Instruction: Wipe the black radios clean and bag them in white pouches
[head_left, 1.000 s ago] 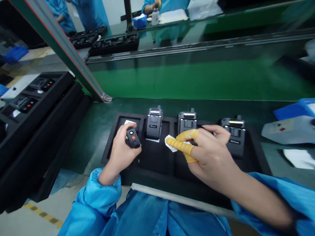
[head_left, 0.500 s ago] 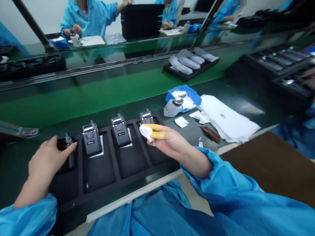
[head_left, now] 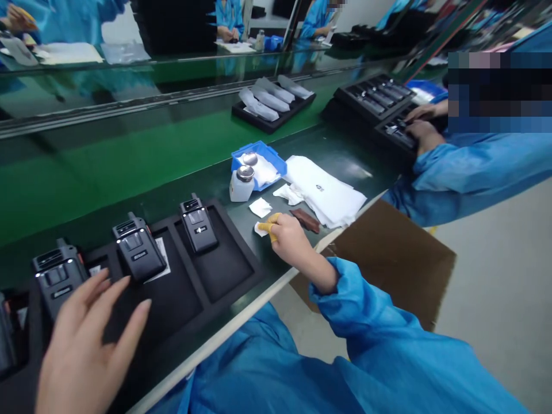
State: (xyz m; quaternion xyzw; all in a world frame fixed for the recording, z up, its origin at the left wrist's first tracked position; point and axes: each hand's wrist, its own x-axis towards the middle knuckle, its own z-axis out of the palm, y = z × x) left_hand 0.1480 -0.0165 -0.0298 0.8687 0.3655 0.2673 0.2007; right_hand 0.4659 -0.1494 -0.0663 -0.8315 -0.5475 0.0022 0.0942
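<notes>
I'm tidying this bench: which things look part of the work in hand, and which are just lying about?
Likely in use:
two-way radios in the black tray
white wipe at the right hand
metal-capped bottle, perhaps

Likely just lying about:
brown scrap
crumpled white scrap

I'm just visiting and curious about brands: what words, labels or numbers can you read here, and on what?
"Eiton", spelling uncertain: second handheld device from the right.
"Eiton", same doubt: third handheld device from the right.
Rightmost handheld device: similar lettering, partly lost to glare.
White slip beside the second device: print too small to read.
White sheets: a dark mark, too blurred to read.
No numbers are legible.
</notes>
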